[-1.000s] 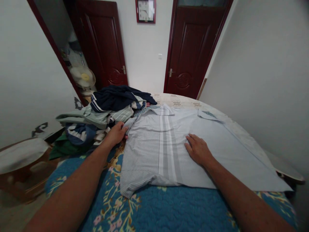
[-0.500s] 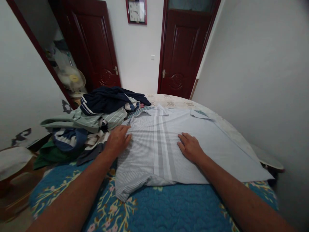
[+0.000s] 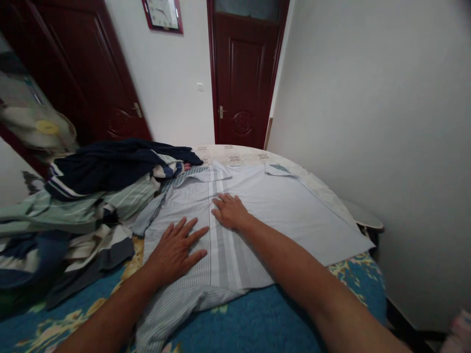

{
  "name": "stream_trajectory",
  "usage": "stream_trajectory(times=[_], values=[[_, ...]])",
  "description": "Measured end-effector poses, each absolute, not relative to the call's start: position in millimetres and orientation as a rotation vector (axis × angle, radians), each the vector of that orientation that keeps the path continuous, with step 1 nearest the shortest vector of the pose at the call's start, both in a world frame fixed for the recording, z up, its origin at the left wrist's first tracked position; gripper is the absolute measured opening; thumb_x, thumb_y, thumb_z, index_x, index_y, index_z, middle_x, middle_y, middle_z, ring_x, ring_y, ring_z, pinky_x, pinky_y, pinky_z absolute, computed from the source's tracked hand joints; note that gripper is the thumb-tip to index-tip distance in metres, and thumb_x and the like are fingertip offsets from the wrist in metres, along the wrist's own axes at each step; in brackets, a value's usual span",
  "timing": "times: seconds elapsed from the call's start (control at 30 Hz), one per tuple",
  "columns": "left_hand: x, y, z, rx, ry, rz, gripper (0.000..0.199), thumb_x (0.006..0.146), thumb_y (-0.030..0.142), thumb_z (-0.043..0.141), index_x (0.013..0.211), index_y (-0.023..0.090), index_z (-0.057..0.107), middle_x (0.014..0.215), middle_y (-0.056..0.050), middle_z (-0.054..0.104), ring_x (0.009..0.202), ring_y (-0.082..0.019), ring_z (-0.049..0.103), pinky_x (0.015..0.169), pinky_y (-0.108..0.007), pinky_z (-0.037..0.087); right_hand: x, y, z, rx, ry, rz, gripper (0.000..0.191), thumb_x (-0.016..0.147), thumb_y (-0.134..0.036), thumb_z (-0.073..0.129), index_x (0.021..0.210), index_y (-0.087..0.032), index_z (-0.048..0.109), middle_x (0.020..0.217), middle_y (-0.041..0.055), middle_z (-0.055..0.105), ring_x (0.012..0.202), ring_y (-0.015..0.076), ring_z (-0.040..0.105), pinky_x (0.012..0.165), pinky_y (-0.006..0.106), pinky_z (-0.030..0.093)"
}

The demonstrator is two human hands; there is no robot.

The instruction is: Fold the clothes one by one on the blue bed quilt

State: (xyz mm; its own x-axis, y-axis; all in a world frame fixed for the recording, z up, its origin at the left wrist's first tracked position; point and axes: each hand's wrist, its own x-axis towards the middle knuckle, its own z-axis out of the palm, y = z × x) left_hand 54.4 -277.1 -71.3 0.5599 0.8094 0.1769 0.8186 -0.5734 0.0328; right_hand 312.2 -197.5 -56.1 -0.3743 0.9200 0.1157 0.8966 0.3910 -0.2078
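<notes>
A light grey striped shirt (image 3: 253,245) lies spread over the table, with narrow stripes on its left part, broad grey and white bands down the middle and a plain pale area at the right. My left hand (image 3: 180,250) rests flat on the narrow-striped part, fingers spread. Farther from me, my right hand (image 3: 230,211) lies palm down on the banded part near the collar, its fingers stretched out. Neither hand holds anything. One sleeve (image 3: 158,318) reaches toward me at the lower left, somewhat rumpled.
A heap of clothes (image 3: 110,176), with a navy garment on top, lies at the left. Under the shirt is a blue floral quilted cover (image 3: 239,323); a pale patterned cloth (image 3: 235,153) covers the far end. A white wall (image 3: 368,98) stands at the right.
The view has turned to the right. My left hand has moved from the shirt's left edge onto its striped part, fingers spreading. My right hand has shifted left and farther away over the bands.
</notes>
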Motion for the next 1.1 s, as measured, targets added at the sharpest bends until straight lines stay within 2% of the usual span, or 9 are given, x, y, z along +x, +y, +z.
stream_trajectory(times=[0.17, 0.33, 0.43, 0.5, 0.67, 0.83, 1.0, 1.1], values=[[51, -278, -72, -2.757, -1.363, -0.245, 0.064, 0.101, 0.068, 0.052, 0.163, 0.051, 0.045, 0.175, -0.002, 0.039, 0.162, -0.041, 0.030, 0.126, -0.069, 0.029, 330, -150, -59, -1.834, -2.259, 0.136, 0.067, 0.110, -0.062, 0.032, 0.167, -0.028, 0.042, 0.178, 0.0089, 0.031, 0.164, 0.0350, 0.024, 0.131, 0.063, 0.019], [47, -278, -71, -2.794, -1.330, -0.197, 0.064, 0.103, 0.068, 0.049, 0.164, 0.050, 0.042, 0.177, -0.001, 0.036, 0.164, -0.040, 0.027, 0.127, -0.069, 0.025, 355, -125, -58, -1.932, -2.113, 0.093, 0.064, 0.111, -0.053, 0.033, 0.166, -0.023, 0.042, 0.177, 0.0119, 0.032, 0.164, 0.0325, 0.025, 0.132, 0.058, 0.019], [46, -279, -72, -2.793, -1.376, -0.259, 0.077, 0.101, 0.070, 0.050, 0.171, 0.042, 0.032, 0.178, -0.006, 0.033, 0.163, -0.039, 0.029, 0.129, -0.067, 0.024, 361, -127, -60, -1.907, -2.029, 0.022, 0.066, 0.110, -0.049, 0.035, 0.169, -0.020, 0.036, 0.178, 0.0129, 0.029, 0.165, 0.0290, 0.024, 0.132, 0.053, 0.020], [50, -276, -71, -2.781, -1.436, -0.319, 0.081, 0.102, 0.068, 0.049, 0.173, 0.036, 0.027, 0.178, -0.010, 0.033, 0.161, -0.038, 0.034, 0.129, -0.066, 0.026, 361, -135, -62, -1.881, -2.032, 0.015, 0.065, 0.110, -0.050, 0.035, 0.167, -0.019, 0.038, 0.176, 0.0131, 0.032, 0.164, 0.0294, 0.025, 0.133, 0.054, 0.018], [91, -244, -55, -2.714, -1.513, -0.375, 0.064, 0.107, 0.056, 0.040, 0.166, 0.031, 0.046, 0.171, -0.012, 0.044, 0.160, -0.040, 0.037, 0.126, -0.071, 0.029, 364, -165, -68, -1.836, -2.134, 0.036, 0.064, 0.111, -0.056, 0.031, 0.162, -0.019, 0.046, 0.174, 0.0142, 0.037, 0.163, 0.0296, 0.028, 0.133, 0.057, 0.018], [137, -191, -48, -2.711, -1.503, -0.368, 0.066, 0.108, 0.053, 0.038, 0.165, 0.021, 0.046, 0.168, -0.020, 0.048, 0.154, -0.040, 0.044, 0.120, -0.063, 0.040, 395, -185, -64, -1.822, -2.202, 0.086, 0.069, 0.110, -0.061, 0.032, 0.164, -0.019, 0.042, 0.176, 0.0133, 0.034, 0.163, 0.0315, 0.026, 0.133, 0.059, 0.017], [134, -166, -70, -2.571, -1.683, -0.188, 0.073, 0.107, 0.059, 0.028, 0.165, 0.019, 0.045, 0.172, -0.020, 0.041, 0.158, -0.046, 0.035, 0.121, -0.071, 0.031, 471, -187, -58, -2.015, -2.048, 0.082, 0.068, 0.111, -0.060, 0.032, 0.165, -0.020, 0.042, 0.177, 0.0121, 0.032, 0.164, 0.0314, 0.026, 0.132, 0.058, 0.016], [124, -163, -76, -2.544, -1.685, -0.184, 0.077, 0.106, 0.061, 0.023, 0.166, 0.018, 0.043, 0.174, -0.020, 0.037, 0.159, -0.045, 0.033, 0.121, -0.073, 0.028, 521, -185, -58, -2.160, -1.914, 0.072, 0.068, 0.110, -0.060, 0.032, 0.166, -0.023, 0.042, 0.177, 0.0108, 0.031, 0.165, 0.0317, 0.024, 0.132, 0.059, 0.015]])
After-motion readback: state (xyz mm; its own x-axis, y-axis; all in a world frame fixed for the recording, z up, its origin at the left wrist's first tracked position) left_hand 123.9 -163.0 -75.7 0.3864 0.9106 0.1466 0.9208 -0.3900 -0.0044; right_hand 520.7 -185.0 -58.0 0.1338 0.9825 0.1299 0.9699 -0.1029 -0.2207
